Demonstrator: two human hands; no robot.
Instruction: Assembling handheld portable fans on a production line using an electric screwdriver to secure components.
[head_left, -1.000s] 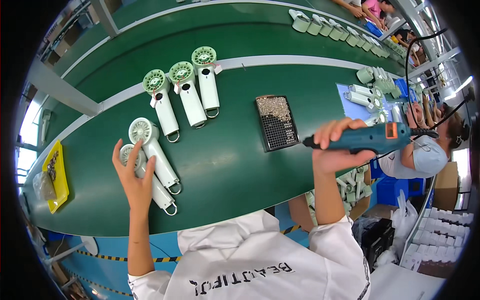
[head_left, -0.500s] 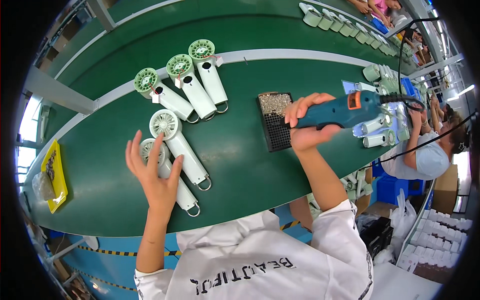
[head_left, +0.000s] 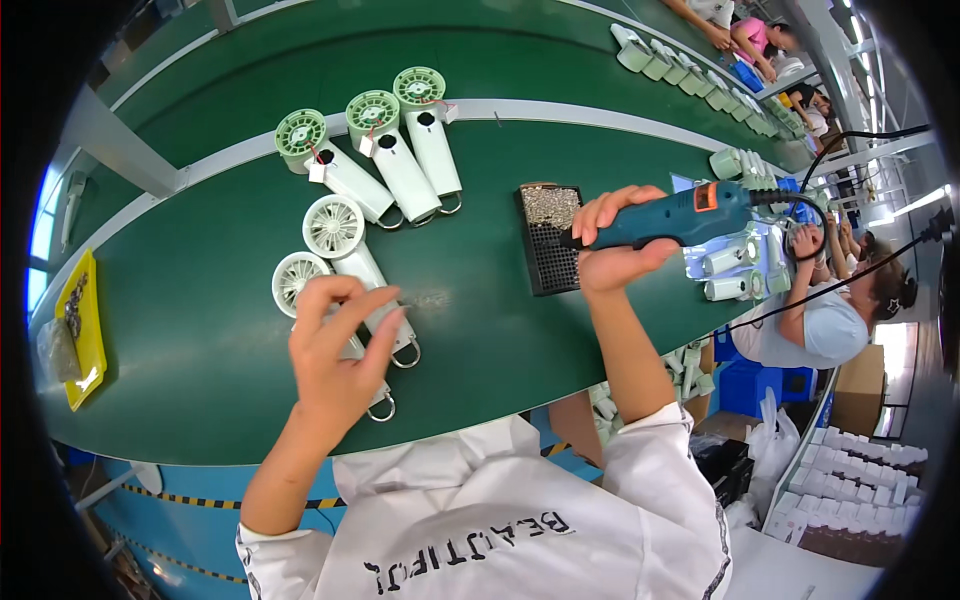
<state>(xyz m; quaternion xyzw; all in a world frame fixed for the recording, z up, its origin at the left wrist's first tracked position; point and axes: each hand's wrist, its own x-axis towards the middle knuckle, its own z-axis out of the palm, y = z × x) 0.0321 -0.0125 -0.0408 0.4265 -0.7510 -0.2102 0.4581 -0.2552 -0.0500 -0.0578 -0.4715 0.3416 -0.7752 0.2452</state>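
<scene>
Head view: since a second ago the right hand [head_left: 612, 243] has carried the blue-green electric screwdriver [head_left: 672, 220] in from the counter's right end, and it is now closed around the tool's body with the tip just over the black screw tray [head_left: 548, 262], which sits mid-counter toward the far strip. The left hand [head_left: 338, 352] has lifted from lying flat with fingers spread; now its fingertips are drawn together over the handle of the nearer white handheld fan [head_left: 300, 280], near the counter's front edge. Whether they pinch anything is too small to tell. A second white fan [head_left: 335, 228] lies just beside the first, its handle partly hidden under the left hand's fingers.

Three green-headed fans [head_left: 372, 118] lie in a row along the pale strip at the far side of the green counter [head_left: 200, 340]. A yellow tray [head_left: 82, 330] sits at the counter's left end. White fan parts [head_left: 725, 275] are heaped at the right end, behind the screwdriver, where another person's sleeve [head_left: 830, 335] shows. A black cable [head_left: 860, 135] runs off from the tool to the upper right.
</scene>
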